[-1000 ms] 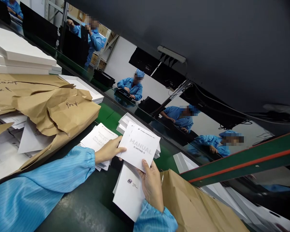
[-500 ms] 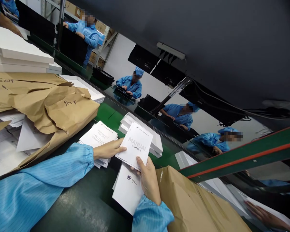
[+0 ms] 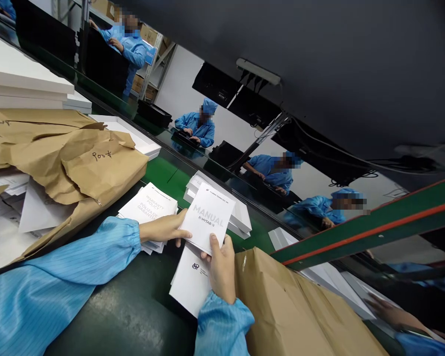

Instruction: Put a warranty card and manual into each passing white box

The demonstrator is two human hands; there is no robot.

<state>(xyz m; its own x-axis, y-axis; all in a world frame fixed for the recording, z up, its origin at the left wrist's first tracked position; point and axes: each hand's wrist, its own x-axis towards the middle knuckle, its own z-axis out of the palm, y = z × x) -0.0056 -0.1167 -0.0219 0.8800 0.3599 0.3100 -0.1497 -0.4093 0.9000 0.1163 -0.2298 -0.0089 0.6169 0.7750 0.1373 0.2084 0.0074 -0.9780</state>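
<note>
Between my two hands is a white manual [image 3: 207,213] with "MANUAL" printed on its cover. My left hand [image 3: 167,228] pinches its left edge, thumb on top and fingers beneath. From the lower right, my right hand [image 3: 222,267] grips the bottom edge, thumb on the cover. Whether a single booklet or a few lie together cannot be made out. Below it, partly covered, rests a pile of white booklets [image 3: 191,284] with a small dark logo. Behind my left hand lies a stack of warranty policy leaflets [image 3: 148,202]. White boxes [image 3: 241,217] stand just beyond the manual.
At the left, an open brown paper bag [image 3: 107,168] holds leaflets, with white boxes [image 3: 25,74] piled behind it. Another brown paper bag [image 3: 282,301] stands at the right. A green rail [image 3: 374,227] slants overhead there. Several co-workers in blue sit or stand across the line.
The view has shifted slightly. My left fingers have curled further under the manual's edge, and my right hand keeps its hold. A co-worker's arm at upper left has left the view.
</note>
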